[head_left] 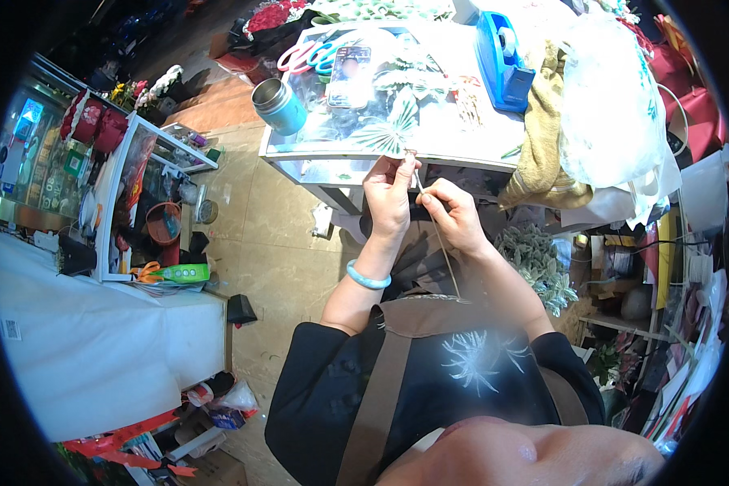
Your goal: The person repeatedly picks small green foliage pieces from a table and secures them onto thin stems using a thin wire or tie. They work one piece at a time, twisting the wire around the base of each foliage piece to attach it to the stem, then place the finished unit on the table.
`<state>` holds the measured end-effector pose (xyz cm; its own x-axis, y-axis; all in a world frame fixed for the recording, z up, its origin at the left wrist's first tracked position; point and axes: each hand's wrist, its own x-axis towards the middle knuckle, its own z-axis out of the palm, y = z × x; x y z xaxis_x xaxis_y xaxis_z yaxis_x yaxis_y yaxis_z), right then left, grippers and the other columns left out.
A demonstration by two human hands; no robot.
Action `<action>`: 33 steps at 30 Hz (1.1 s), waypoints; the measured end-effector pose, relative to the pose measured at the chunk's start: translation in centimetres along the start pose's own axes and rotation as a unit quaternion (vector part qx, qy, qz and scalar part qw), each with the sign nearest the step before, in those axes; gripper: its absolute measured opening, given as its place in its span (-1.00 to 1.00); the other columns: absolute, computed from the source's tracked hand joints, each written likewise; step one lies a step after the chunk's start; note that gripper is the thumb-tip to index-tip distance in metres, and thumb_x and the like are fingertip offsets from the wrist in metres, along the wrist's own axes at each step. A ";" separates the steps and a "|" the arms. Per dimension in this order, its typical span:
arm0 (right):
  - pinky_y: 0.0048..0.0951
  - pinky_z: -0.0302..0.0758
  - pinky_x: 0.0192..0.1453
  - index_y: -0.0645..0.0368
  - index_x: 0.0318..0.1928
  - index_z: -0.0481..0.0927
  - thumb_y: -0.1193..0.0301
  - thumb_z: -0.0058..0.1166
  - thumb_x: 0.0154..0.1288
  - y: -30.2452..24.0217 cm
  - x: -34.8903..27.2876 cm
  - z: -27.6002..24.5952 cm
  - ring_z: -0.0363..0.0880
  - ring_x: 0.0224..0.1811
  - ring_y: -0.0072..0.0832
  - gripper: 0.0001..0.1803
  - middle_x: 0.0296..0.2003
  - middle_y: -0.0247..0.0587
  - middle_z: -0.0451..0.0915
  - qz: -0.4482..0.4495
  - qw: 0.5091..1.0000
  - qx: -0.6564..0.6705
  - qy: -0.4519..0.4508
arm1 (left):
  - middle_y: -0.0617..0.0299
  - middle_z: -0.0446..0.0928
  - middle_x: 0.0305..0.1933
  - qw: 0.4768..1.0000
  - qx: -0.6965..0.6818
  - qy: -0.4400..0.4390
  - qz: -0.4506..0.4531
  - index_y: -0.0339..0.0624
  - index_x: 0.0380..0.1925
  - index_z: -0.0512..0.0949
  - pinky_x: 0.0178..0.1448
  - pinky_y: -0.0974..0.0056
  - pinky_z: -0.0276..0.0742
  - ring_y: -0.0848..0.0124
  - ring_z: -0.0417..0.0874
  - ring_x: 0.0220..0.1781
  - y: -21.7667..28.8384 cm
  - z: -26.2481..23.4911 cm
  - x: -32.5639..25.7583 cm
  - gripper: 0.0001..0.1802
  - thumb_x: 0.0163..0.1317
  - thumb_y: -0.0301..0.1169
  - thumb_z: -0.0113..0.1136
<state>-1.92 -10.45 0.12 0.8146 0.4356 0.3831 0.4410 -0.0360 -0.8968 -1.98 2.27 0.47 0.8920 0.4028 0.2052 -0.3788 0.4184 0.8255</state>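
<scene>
Just beyond the near edge of the white table (470,151), my left hand (389,198) is closed in a pinch. Its fingertips meet the base of a pleated green-and-white fan-shaped piece (387,134), which spreads over the tabletop. Close beside it on the right, my right hand (454,215) pinches a thin tan strand (444,251). The strand runs up toward the left fingertips and hangs down in front of my apron. Whether it wraps around the base of the fan piece is too small to tell. More pleated green-and-white pieces (413,78) lie farther back on the table.
A blue metal cup (280,107), scissors (298,57) and a clear-topped box (350,77) stand at the table's left. A blue tape dispenser (500,69), tan cloth (543,134) and plastic bag (607,105) occupy its right. Silvery-green foliage (536,267) is below.
</scene>
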 end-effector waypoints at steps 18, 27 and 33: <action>-0.69 0.34 -0.30 0.26 -0.08 0.53 0.40 -0.01 0.30 -0.2 2.1 -3.2 0.36 -0.40 -0.75 -0.75 -0.35 -0.42 0.52 0.128 0.972 0.197 0.014 | 0.28 0.53 -0.43 0.987 -0.036 -0.116 -0.109 -0.29 -0.29 0.55 -0.40 0.56 0.30 0.63 0.40 -0.49 -0.6 -1.1 -0.2 -0.84 0.18 -0.43 0.17; -0.64 0.43 -0.30 0.24 -0.18 0.57 0.40 0.04 0.27 -1.3 3.8 -3.5 0.46 -0.40 -0.68 -0.81 -0.38 -0.35 0.55 0.121 0.939 0.319 -0.042 | 0.27 0.53 -0.41 0.968 -0.093 -0.183 -0.144 -0.24 -0.27 0.53 -0.36 0.52 0.34 0.59 0.43 -0.46 -1.1 -0.2 -0.8 -0.84 0.16 -0.44 0.19; -0.70 0.33 -0.37 0.27 -0.16 0.58 0.38 -0.01 0.29 -1.1 3.9 -4.6 0.36 -0.48 -0.74 -0.76 -0.50 -0.46 0.48 0.173 0.935 0.308 -0.019 | 0.27 0.54 -0.41 0.962 -0.055 -0.185 -0.192 -0.26 -0.26 0.54 -0.41 0.54 0.27 0.61 0.39 -0.50 -1.0 0.3 -1.5 -0.81 0.16 -0.41 0.19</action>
<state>2.50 -12.88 3.65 0.8490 0.5261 0.0495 -0.1564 0.3398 -0.9274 -2.82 0.96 -0.51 0.9904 -0.1076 0.0865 -0.0098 0.5701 0.8215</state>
